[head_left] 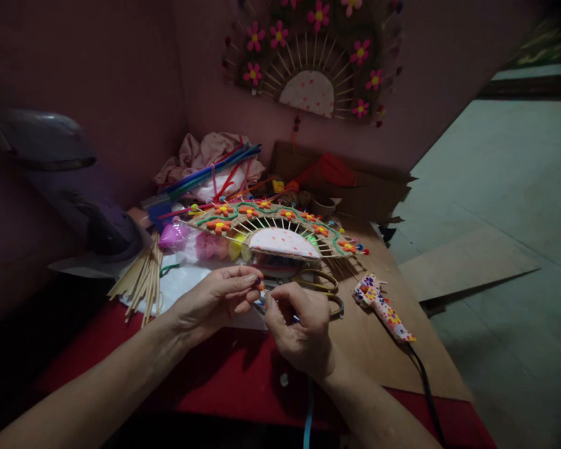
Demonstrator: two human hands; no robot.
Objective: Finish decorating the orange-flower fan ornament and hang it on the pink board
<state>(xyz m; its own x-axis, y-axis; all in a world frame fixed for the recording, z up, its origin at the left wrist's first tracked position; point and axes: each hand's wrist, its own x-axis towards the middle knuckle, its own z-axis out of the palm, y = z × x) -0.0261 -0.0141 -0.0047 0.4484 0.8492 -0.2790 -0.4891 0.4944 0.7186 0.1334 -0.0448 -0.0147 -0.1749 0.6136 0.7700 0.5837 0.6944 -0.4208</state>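
Observation:
My left hand (pixel 227 293) pinches a small dark, bead-like piece (pixel 258 282) between thumb and fingertips, with a bit of orange just below it. Close beside it, my right hand (pixel 302 324) is closed, thumb against forefinger, at a small pale-blue tip; what it grips is too small to make out. A light-blue strip (pixel 308 415) hangs below the right hand; whether the hand holds it is hidden. Behind the hands lie scissors (pixel 318 280) with brass-coloured handles. Beyond stands a half-round fan decoration (pixel 285 242) with orange flowers, green wavy trim and a dotted white centre.
Thin wooden sticks (pixel 140 280) lie left, near a purple-grey object (pixel 75 181). A flower-patterned glue gun (pixel 386 308) with a black cord rests on cardboard (pixel 430 368) at right. Pipe cleaners (pixel 210 171) and cloth pile up behind. A pink-flowered fan (pixel 308 93) hangs on the wall.

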